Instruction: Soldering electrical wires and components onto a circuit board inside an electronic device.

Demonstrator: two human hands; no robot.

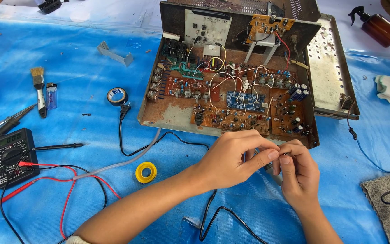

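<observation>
My left forearm crosses the bottom of the view, and just past it my left hand point(231, 158) and right hand point(296, 169) meet over the blue table point(68, 54). Both have their fingers pressed together on a small dark part point(286, 154), pinched between my right thumb and forefinger, with a thin grey tool point(272, 171) running down at 5 o'clock under my palms. I judge I am fitting or working that part at the tool's tip. The next move calls for a steady pinch and small turns, since the part is tiny.

At 12 o'clock from my hands lies the open amplifier chassis point(168, 113), rusty, with brown circuit boards point(235, 118). A black cable point(224, 212) trails off at 6 o'clock. A yellow tape roll point(146, 172) sits at 9 o'clock, the multimeter point(13, 156) farther out.

What the part is, and how it meets the tool, my fingers hide. The tool's far end is covered too.
</observation>
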